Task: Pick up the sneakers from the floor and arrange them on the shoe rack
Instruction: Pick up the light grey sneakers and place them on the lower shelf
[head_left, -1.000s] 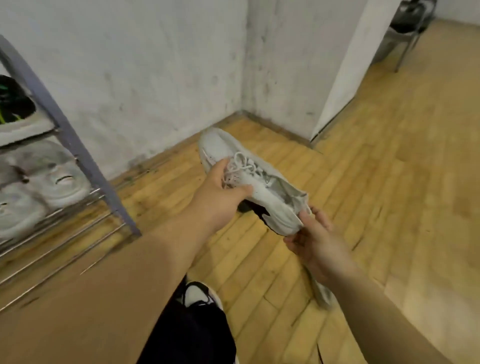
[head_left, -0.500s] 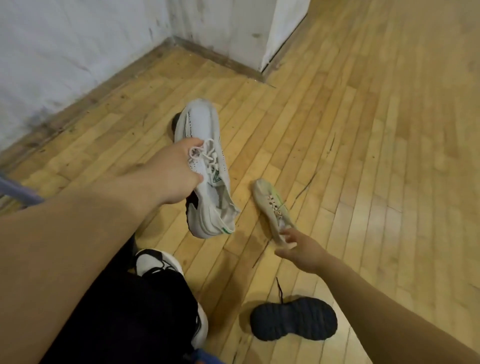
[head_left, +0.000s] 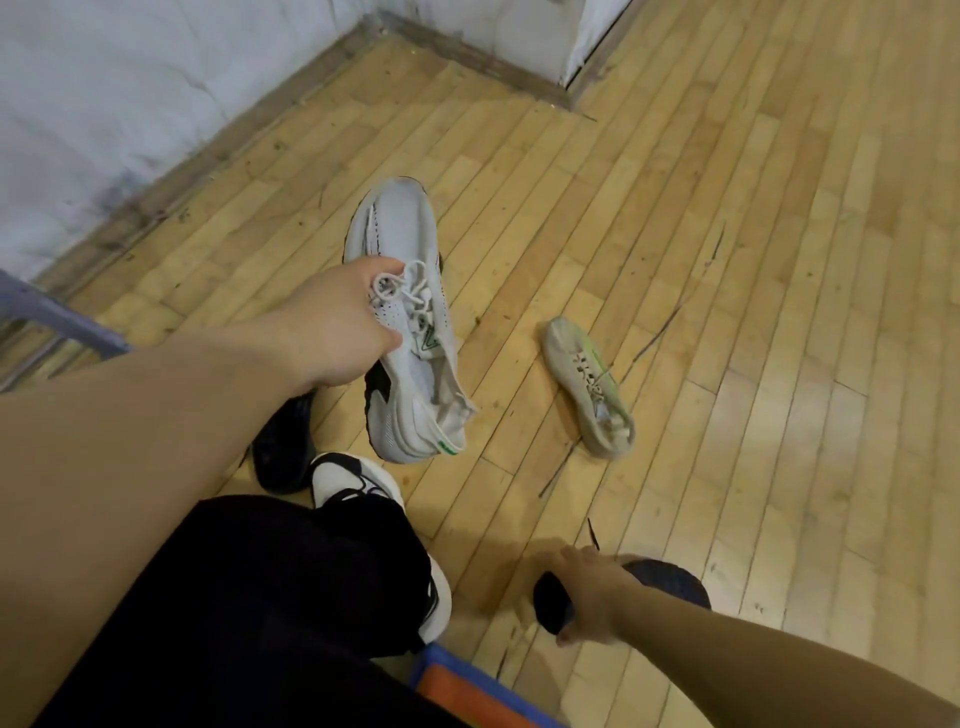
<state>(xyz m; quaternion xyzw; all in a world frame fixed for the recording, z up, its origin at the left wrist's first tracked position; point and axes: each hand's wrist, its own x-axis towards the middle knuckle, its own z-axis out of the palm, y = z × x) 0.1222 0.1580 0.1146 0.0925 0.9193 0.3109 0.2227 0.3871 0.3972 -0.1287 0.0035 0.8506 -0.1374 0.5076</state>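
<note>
Head view: left hand (head_left: 343, 322) gripping white sneaker (head_left: 410, 332) by its laces, holding it clear of floor (head_left: 727, 260) at centre; right hand (head_left: 587, 592) at 5 o'clock closing on dark sneaker (head_left: 670, 577); pale sneaker (head_left: 589, 387) lying at 3 o'clock.

Wooden plank floor (head_left: 727, 260): pale sneaker (head_left: 589, 387) lies right of left-hand grip; dark sneaker (head_left: 283, 447) beneath it; another dark sneaker (head_left: 670, 579) under right hand.

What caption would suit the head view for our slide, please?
Left hand holds a white sneaker; right hand grips a dark shoe.
</note>
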